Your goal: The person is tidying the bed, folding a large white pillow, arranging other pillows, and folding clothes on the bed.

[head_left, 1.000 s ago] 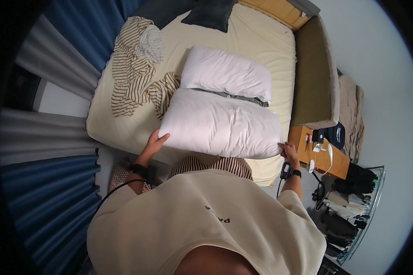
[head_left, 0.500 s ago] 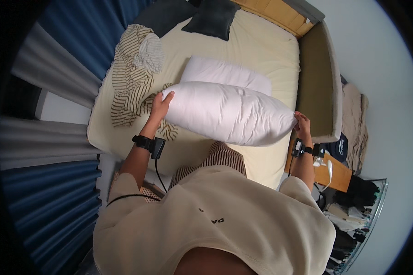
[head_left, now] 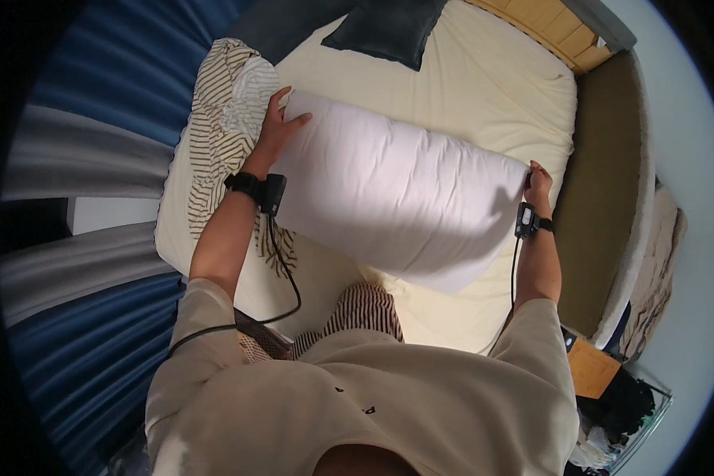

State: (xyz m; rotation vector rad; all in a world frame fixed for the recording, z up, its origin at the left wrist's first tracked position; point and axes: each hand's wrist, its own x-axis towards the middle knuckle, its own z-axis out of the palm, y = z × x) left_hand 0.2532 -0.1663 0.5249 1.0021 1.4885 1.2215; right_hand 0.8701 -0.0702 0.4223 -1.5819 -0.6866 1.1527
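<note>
A plump white pillow (head_left: 404, 190) stretches across the bed in front of me, its surface creased and shaded near the lower right. At its far left corner is my left hand (head_left: 280, 127), the thumb lying over the pillow and the fingers bent round the edge. My right hand (head_left: 539, 186) grips the opposite corner, fingers curled in. The pillow's underside is hidden, so I cannot tell how much of it rests on the bed. Each wrist carries a strapped black device, the left one (head_left: 271, 193) with a cable.
A cream sheet covers the bed (head_left: 484, 103). Dark cushions (head_left: 385, 36) lie at the far end, and a striped cloth (head_left: 214, 135) is bunched along the left. Blue and grey curtains (head_left: 95, 151) hang at the left; a padded side panel (head_left: 611, 190) borders the right.
Both hands have carried the pillow farther from me, and its broad face now shows more. A second white pillow, visible behind it before, is now out of sight.
</note>
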